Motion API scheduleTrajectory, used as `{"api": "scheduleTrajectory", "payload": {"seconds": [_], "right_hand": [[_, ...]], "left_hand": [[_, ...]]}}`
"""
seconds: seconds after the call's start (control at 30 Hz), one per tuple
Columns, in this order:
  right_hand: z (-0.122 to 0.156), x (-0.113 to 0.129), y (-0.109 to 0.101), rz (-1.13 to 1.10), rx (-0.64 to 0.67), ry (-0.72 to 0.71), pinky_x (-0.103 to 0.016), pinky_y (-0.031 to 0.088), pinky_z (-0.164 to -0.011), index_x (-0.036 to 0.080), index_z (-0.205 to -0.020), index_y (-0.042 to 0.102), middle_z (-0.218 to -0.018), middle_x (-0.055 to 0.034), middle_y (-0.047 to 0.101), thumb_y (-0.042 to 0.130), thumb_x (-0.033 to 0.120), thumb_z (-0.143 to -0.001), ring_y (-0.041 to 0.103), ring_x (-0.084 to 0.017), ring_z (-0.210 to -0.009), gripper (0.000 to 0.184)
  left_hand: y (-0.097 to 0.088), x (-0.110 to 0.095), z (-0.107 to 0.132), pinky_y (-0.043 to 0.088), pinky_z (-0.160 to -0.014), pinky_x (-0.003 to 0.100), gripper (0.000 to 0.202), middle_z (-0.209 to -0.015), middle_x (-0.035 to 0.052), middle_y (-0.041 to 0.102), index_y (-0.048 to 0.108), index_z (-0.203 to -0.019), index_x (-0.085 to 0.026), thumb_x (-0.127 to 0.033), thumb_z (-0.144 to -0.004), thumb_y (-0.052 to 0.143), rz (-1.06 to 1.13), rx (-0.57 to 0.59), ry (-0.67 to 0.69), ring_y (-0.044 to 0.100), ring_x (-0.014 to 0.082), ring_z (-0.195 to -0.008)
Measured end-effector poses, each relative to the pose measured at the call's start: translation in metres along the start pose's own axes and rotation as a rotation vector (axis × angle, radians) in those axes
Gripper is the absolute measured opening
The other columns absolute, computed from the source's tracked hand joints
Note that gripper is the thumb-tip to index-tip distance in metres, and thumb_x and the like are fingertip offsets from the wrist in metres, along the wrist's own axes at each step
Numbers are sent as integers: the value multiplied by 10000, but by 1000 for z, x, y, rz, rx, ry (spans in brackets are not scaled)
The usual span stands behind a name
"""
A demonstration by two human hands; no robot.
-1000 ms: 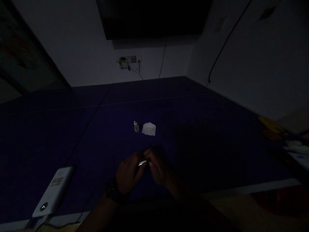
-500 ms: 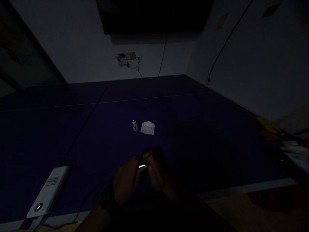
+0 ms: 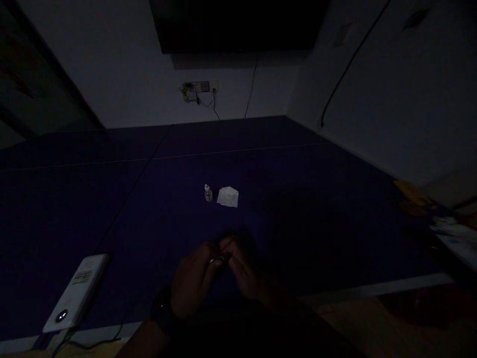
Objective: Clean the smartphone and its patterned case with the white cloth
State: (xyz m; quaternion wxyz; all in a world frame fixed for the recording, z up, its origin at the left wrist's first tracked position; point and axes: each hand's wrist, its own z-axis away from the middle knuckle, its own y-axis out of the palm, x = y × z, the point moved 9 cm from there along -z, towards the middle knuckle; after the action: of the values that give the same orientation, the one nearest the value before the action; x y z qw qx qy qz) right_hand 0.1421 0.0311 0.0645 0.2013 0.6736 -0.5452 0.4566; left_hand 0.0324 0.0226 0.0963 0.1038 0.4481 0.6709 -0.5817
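Both hands meet low in the middle of the view, above the near part of the dark blue table (image 3: 179,219). Between them is a small shiny object (image 3: 220,258), thin and metal-looking; the fingers and the dim light hide what kind it is. My left hand (image 3: 196,278), with a dark watch on its wrist, is closed on its left end. The fingers of my right hand (image 3: 241,268) pinch its right end. Beyond the hands stand a small dropper bottle (image 3: 208,194) with a white cap and, beside it, a folded white tissue (image 3: 228,197) lying flat.
At the near left lies a white power bank (image 3: 80,291) with a lit display and a cable (image 3: 95,345). Yellow cloth (image 3: 413,194) and white items (image 3: 454,233) are at the right edge. A dark screen (image 3: 238,25) hangs above wall sockets (image 3: 201,87).
The bright glint on the small shiny object has faded, as its angle has shifted slightly. My left hand and wrist have moved a little left; both hands keep their hold.
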Motion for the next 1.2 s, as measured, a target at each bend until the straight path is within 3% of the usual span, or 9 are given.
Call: {"api": "scheduleTrajectory", "payload": {"seconds": [0.27,0.57,0.63,0.73,0.77,0.87,0.97,1.2], "right_hand": [[5,-5,-3,-34,14,92,-366,495,-858,253,-1067,550,-1017,-61,567,292,465,-1051,570,-210,-931,334],[3,-10,1,-43,-23,21,-341,503,-744,257,-935,572,-906,-41,573,347,453,-1043,572,-197,-813,318],[9,-12,-4,-18,-149,43,-351,508,-768,255,-999,559,-957,-56,576,346,439,-1045,581,-208,-862,284],[32,-11,-18,135,-479,72,-386,503,-854,263,-1123,503,-1083,-82,554,387,373,-1035,577,-230,-996,182],[37,-8,-11,207,-449,42,-412,498,-898,266,-1172,494,-1145,-96,543,456,373,-1009,568,-249,-1063,198],[48,-4,8,365,-368,-27,-500,487,-975,240,-1395,375,-1335,-165,467,655,449,-878,511,-338,-1231,624],[55,-8,10,465,-411,36,-543,498,-972,210,-1469,310,-1393,-213,415,768,448,-778,483,-398,-1273,862],[49,-7,-1,395,-634,42,-486,491,-911,259,-1305,413,-1235,-148,501,662,252,-860,543,-306,-1122,510]], "left_hand": [[0,-3,-2,474,-712,300,299,-876,32,670,587,-904,-232,-438,-1019,403,131,65,-82,625,176,-803],[5,1,7,458,-671,300,271,-835,32,681,563,-854,-235,-424,-999,436,114,76,-163,617,184,-759],[6,3,7,447,-654,304,275,-825,35,676,552,-848,-235,-439,-992,437,75,56,-191,611,193,-747],[6,6,5,433,-643,307,280,-804,34,667,532,-841,-237,-442,-994,419,41,25,-238,609,197,-730],[6,7,4,428,-637,307,278,-799,35,664,526,-840,-238,-439,-996,412,34,14,-253,610,198,-726],[5,6,-1,407,-609,305,273,-782,41,654,507,-828,-238,-427,-997,405,6,-3,-294,609,203,-708],[6,0,-7,378,-579,303,266,-749,40,633,492,-801,-240,-405,-994,413,-49,-16,-296,596,202,-665],[16,-11,-15,332,-551,308,223,-725,37,613,484,-813,-234,-330,-1002,414,-232,13,-260,578,201,-613]]}}
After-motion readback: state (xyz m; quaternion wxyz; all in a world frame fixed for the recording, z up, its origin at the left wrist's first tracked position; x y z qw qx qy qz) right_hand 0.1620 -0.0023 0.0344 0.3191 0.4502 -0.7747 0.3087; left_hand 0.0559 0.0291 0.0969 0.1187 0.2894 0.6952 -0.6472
